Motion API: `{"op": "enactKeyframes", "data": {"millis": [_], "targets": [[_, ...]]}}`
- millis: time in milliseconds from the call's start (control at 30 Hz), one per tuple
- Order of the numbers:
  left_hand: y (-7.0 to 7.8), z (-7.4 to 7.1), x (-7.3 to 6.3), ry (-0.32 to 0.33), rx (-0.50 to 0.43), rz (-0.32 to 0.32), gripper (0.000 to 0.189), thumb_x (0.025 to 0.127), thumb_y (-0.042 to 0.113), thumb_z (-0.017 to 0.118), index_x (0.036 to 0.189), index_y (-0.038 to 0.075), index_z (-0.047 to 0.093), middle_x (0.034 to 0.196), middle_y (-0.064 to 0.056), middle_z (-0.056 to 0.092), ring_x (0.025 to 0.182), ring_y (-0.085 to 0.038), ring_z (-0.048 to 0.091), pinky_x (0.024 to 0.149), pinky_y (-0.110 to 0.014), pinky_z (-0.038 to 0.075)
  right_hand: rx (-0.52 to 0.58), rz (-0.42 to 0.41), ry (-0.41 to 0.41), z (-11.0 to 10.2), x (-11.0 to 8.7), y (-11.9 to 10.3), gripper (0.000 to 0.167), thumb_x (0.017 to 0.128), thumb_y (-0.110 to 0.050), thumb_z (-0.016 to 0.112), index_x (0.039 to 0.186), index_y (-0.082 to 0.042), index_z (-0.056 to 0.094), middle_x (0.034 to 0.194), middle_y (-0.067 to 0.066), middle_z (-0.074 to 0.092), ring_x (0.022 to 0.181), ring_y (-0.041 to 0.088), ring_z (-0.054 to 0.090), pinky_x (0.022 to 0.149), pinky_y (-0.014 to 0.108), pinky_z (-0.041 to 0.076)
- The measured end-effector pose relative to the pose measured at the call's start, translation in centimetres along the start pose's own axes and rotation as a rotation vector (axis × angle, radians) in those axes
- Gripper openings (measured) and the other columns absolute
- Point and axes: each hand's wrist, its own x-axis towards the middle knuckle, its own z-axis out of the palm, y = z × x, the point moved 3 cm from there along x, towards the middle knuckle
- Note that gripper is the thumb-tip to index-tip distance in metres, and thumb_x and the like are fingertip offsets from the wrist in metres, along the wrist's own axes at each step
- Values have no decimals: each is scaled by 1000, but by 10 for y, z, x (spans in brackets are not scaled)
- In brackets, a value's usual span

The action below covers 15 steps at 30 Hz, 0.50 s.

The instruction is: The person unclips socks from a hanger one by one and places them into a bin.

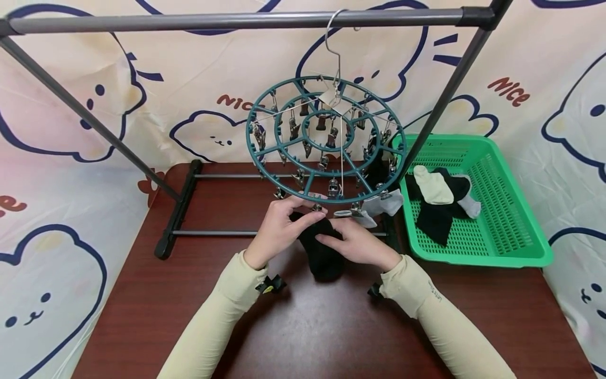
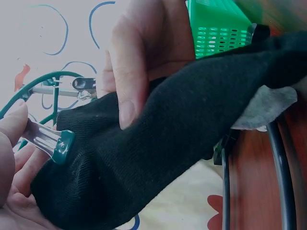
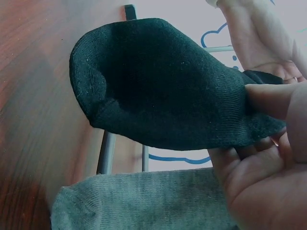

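A black sock (image 1: 323, 259) hangs between both hands under the near rim of a round green clip hanger (image 1: 347, 200). My left hand (image 1: 279, 223) pinches a metal clip (image 2: 45, 138) with green tips, which lies against the sock's cuff end. With thumb on top and fingers beneath, my right hand (image 1: 362, 242) grips the same sock near its cuff. In the right wrist view the toe of the black sock points left, and a grey sock (image 3: 153, 199) hangs just below it. More clips dangle from the hanger's rings.
A green basket (image 1: 483, 259) at the right holds a cream sock (image 1: 433, 185) and black and grey ones. The hanger hooks over a grey rack bar (image 1: 236, 22). Rack feet (image 1: 177, 210) stand on the brown table (image 1: 326, 331). Light grey socks (image 1: 390, 202) hang at the hanger's right.
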Motion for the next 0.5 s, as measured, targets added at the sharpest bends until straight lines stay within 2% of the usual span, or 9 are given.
{"op": "enactKeyframes", "data": {"millis": [133, 367, 500], "targets": [[-3, -1, -2, 1, -42, -16, 18, 98, 12, 72, 115, 9, 77, 109, -4, 80, 105, -14, 73, 88, -32, 59, 9, 1, -1, 0, -1, 1, 20, 106, -25, 61, 122, -18, 70, 108, -4, 70, 92, 13, 59, 82, 36, 45], [-6, -2, -4, -17, -73, -6, 19, 97, 8, 72, 115, 5, 75, 110, -7, 79, 104, -15, 74, 88, -31, 59, 19, 3, -10, 0, -2, 3, 23, 106, -24, 60, 126, -18, 70, 127, -2, 70, 111, 12, 64, 92, 37, 51], [-7, -2, -4, -2, -76, -2, 18, 97, 8, 72, 114, 4, 76, 110, -8, 79, 104, -15, 74, 88, -30, 59, 26, 7, -17, 1, -1, 3, 24, 107, -24, 60, 128, -17, 69, 129, -2, 70, 115, 13, 64, 94, 38, 52]]}}
